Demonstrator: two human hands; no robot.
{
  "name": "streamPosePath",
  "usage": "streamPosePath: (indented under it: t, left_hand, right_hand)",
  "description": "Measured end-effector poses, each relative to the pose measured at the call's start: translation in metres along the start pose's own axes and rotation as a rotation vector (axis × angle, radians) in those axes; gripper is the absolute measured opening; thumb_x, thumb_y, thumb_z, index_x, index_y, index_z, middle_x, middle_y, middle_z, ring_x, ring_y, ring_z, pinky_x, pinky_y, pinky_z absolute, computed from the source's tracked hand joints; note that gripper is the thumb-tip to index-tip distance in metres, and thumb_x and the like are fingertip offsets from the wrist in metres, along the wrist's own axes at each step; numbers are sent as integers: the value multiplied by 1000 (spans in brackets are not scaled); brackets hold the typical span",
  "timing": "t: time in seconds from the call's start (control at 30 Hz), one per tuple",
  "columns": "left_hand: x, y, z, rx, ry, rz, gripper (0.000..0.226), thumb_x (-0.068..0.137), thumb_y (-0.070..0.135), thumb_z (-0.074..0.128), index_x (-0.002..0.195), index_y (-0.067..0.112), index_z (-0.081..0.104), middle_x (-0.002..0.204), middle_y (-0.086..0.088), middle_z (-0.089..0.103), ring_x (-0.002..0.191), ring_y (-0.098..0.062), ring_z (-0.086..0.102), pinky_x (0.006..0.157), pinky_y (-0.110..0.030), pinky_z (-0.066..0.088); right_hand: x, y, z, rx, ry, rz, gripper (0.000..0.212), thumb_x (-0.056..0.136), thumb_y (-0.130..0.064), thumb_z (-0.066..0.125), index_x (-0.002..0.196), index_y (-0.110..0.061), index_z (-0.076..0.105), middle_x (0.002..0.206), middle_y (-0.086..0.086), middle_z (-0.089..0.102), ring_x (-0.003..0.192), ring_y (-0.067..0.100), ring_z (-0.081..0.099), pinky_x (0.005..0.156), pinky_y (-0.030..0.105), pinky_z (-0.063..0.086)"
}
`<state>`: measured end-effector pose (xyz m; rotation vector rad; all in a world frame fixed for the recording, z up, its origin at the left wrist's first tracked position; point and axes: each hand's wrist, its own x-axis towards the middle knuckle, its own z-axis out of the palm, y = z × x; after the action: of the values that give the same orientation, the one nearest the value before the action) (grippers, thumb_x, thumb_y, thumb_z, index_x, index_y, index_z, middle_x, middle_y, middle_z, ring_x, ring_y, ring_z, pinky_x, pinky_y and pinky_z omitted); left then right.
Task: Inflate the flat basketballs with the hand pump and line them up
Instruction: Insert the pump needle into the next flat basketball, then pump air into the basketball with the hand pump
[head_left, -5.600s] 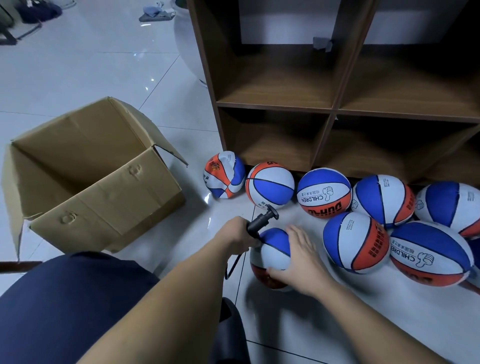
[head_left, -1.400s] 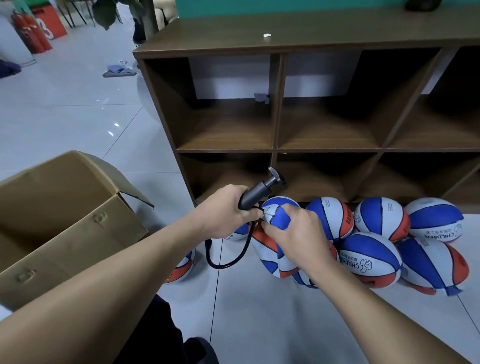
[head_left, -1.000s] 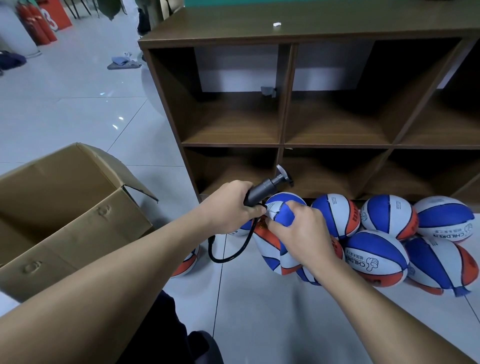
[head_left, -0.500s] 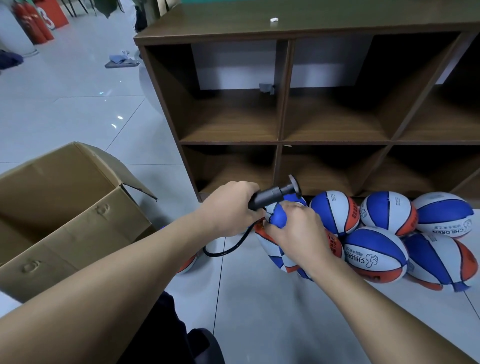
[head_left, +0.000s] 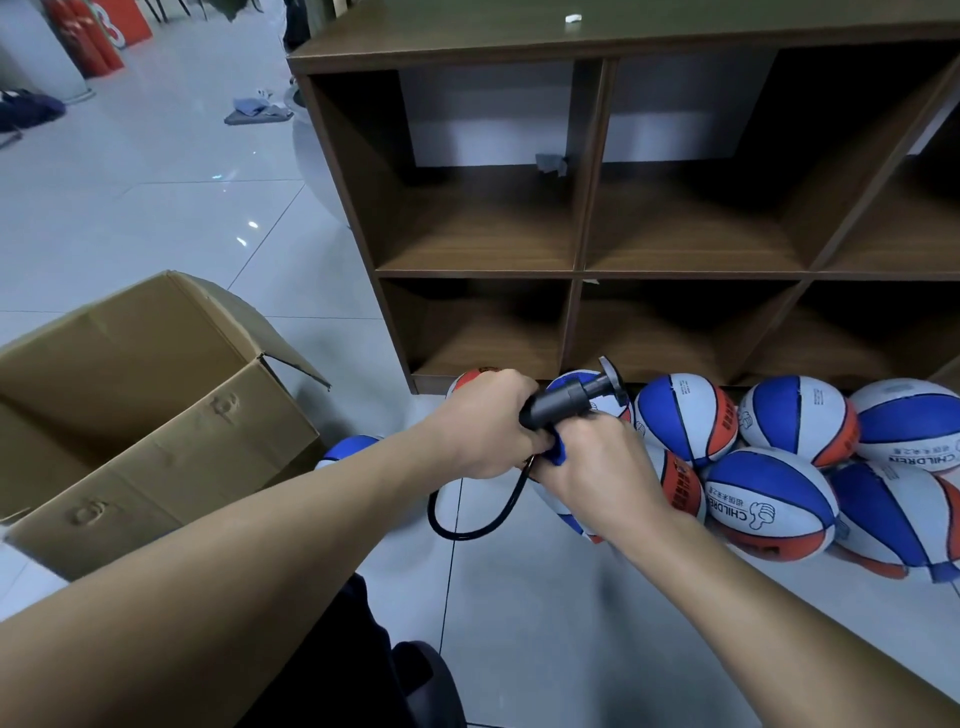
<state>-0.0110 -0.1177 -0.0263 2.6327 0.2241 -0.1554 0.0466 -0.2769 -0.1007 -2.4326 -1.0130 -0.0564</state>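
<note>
My left hand (head_left: 488, 423) grips the barrel of a dark grey hand pump (head_left: 569, 400), whose handle points up and right. Its black hose (head_left: 470, 522) loops down below my hands. My right hand (head_left: 597, 473) holds a flat blue, white and orange basketball (head_left: 558, 457) lifted off the floor, mostly hidden behind the fingers. Several inflated basketballs (head_left: 769, 504) lie on the floor to the right, against the shelf's foot. One more ball (head_left: 348, 447) peeks out behind my left forearm.
A brown wooden cubby shelf (head_left: 587, 270) stands right behind the balls. An open cardboard box (head_left: 156, 415) sits on the floor at the left. The floor is pale glossy tile (head_left: 545, 623). Clothes and red items lie far back left.
Since 5.6 s ago the ball has been lifted off the floor and the view has risen. In the last second the pump has tilted flatter and both hands have drawn closer together.
</note>
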Motion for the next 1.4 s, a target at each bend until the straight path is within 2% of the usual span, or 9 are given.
streamPosePath:
  t: [0.13,0.27,0.47,0.6,0.77,0.9,1.07,1.2,1.4]
  left_hand:
    - [2,-3,-1,2,-42,16,21,85,34,82,81,22,65,75,1,70,71,-22,66,63,-40,54]
    - [4,-15,-6,-70,-126,-26,31,90,42,84,79,25,61,69,6,62,60,-13,56,55,-26,40]
    - [7,-30,-7,-163,-178,-101,26,100,42,74,94,19,62,79,2,78,72,-20,74,64,-33,58]
    - [7,-37,-2,-96,-255,-160,27,103,40,69,100,15,60,72,-2,78,56,-19,70,56,-29,55]
    - [13,-47,9,74,-277,-148,32,99,43,71,95,15,56,76,-7,72,62,-22,64,69,-41,57]
    - [17,-50,16,186,-291,-98,36,98,47,71,94,13,60,76,-7,61,66,-25,58,64,-38,48]
    - [19,-51,21,250,-288,-68,42,98,52,69,84,13,59,72,-6,56,64,-25,51,60,-35,39]
    - [21,-46,22,312,-285,-32,41,100,52,67,78,20,54,71,-2,55,63,-21,50,56,-33,36]
    - [22,-44,33,366,-321,16,32,99,51,67,81,27,57,74,0,59,69,-21,57,64,-36,47]
  right_hand:
    - [0,1,5,10,-20,35,44,77,-61,48,92,-24,67,76,-3,65,72,26,64,59,38,51]
    - [2,5,4,35,-94,173,32,75,-53,65,77,-23,53,65,-5,58,64,21,59,53,37,48]
    - [-19,14,27,183,-262,380,53,69,-56,86,78,-16,54,67,1,57,68,24,59,53,37,41]
    - [-43,21,63,138,-347,443,55,71,-64,84,81,-20,51,80,-1,60,73,25,61,52,38,39]
    - [-73,30,96,132,-567,444,20,87,-35,75,104,-28,66,97,-7,71,90,23,70,78,42,61]
    - [-70,46,101,167,-631,481,28,85,-41,83,108,-28,73,101,-7,75,94,19,72,87,39,61]
    - [-41,52,64,520,-395,634,23,105,-39,67,102,-18,75,90,-3,79,85,16,77,87,37,61]
    - [-19,38,34,951,-91,820,48,113,-42,47,106,-3,75,81,14,77,68,26,72,69,41,61]
    - [-6,7,10,973,-48,722,66,102,-70,47,92,-9,70,66,8,67,59,21,62,58,37,50]
